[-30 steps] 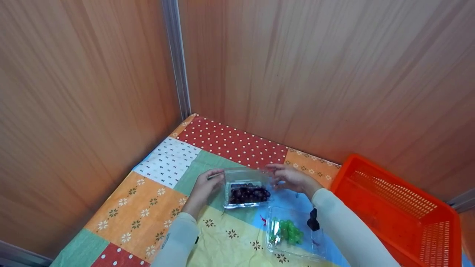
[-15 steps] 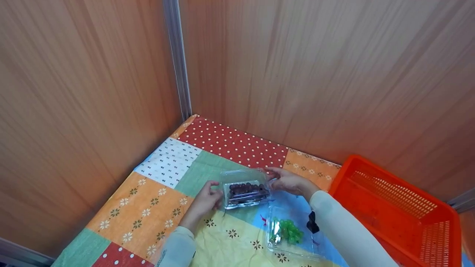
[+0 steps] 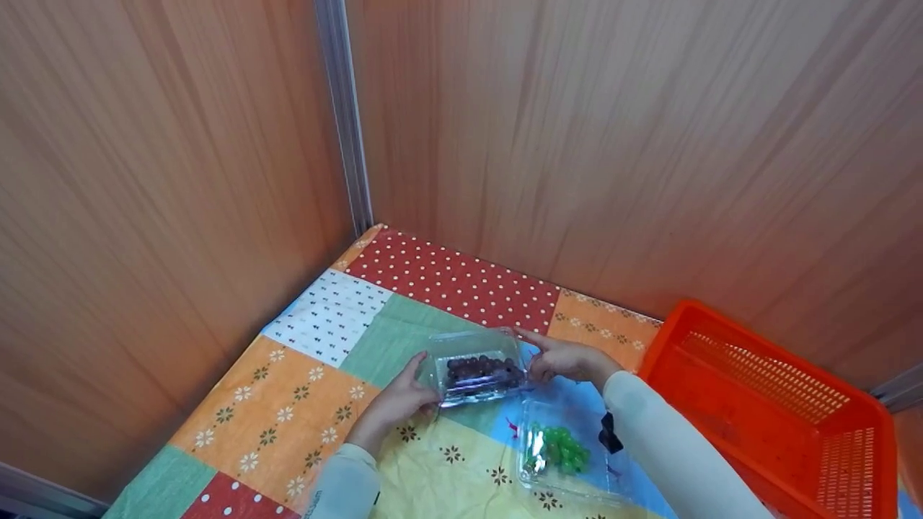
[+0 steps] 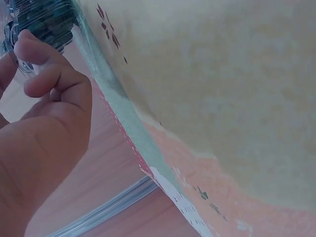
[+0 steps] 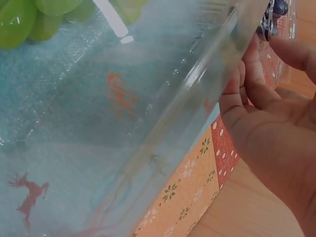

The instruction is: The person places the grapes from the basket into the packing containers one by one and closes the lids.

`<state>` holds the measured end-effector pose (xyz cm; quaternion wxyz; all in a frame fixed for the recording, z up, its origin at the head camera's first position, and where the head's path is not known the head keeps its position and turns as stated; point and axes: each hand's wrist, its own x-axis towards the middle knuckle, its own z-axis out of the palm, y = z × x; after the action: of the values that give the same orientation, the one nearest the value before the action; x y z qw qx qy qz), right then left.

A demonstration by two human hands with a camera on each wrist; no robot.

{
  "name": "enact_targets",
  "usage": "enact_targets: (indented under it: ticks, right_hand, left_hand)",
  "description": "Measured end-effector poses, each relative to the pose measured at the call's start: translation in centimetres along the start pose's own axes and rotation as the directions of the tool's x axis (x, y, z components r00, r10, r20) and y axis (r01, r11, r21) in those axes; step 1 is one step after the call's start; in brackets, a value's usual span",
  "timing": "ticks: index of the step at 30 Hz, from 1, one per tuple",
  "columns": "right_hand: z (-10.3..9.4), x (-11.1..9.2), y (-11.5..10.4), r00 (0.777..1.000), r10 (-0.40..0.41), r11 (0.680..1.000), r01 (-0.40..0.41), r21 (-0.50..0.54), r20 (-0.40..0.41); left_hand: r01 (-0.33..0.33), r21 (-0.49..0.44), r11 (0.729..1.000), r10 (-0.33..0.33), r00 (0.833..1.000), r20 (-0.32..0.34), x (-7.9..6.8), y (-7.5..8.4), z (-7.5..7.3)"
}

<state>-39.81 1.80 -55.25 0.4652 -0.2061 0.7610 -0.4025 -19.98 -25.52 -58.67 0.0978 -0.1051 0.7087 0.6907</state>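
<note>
A clear plastic clamshell box with a bunch of dark grapes inside stands mid-table in the head view. My left hand grips its left side, the thumb up along the edge and the other fingers bent lower down. On the opposite side, my right hand holds the box's edge, index finger stretched toward the far corner, the rest curled. Bent fingers meet the clear plastic in the left wrist view. In the right wrist view, the dark grapes show beyond my thumb.
A second clear box with green grapes lies nearer, below my right forearm. To the right stands an orange plastic basket. Wood-grain panels close off the back and left of the patchwork tablecloth.
Clear plastic with glare now covers the dark grapes, which showed more plainly before. My left hand has slid from the box's far left corner toward its near left side. My right index finger has straightened.
</note>
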Motion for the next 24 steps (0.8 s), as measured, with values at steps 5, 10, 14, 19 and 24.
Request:
enact_targets:
  ticks: [5, 10, 14, 19, 24]
  right_hand:
    - [0.3, -0.5, 0.6, 1.0, 0.007, 1.0, -0.007, -0.001, 0.009]
    - [0.7, -1.3, 1.5, 0.998, 0.008, 0.999, -0.006, 0.034, -0.055]
    - [1.3, -1.9, 2.0, 0.992, 0.003, 1.0, 0.0, 0.023, -0.126]
    - [1.7, -1.6, 1.3, 0.979, 0.003, 0.995, -0.022, -0.093, -0.204]
    - [2.5, -1.5, 0.7, 0.968, -0.064, 0.98, 0.015, -0.2, -0.242]
  left_hand:
    - [0.002, 0.005, 1.0, -0.002, 1.0, -0.026, 0.3, -0.2, 0.7]
    - [0.009, 0.029, 1.0, -0.008, 0.999, -0.042, 0.3, 0.0, 1.6]
    - [0.013, 0.051, 0.999, -0.011, 0.998, -0.057, 0.4, 0.0, 2.1]
    - [0.007, 0.084, 0.996, 0.002, 0.994, -0.107, 0.5, -0.1, 2.2]
    - [0.043, 0.188, 0.981, -0.003, 0.979, -0.205, 0.4, -0.5, 2.0]
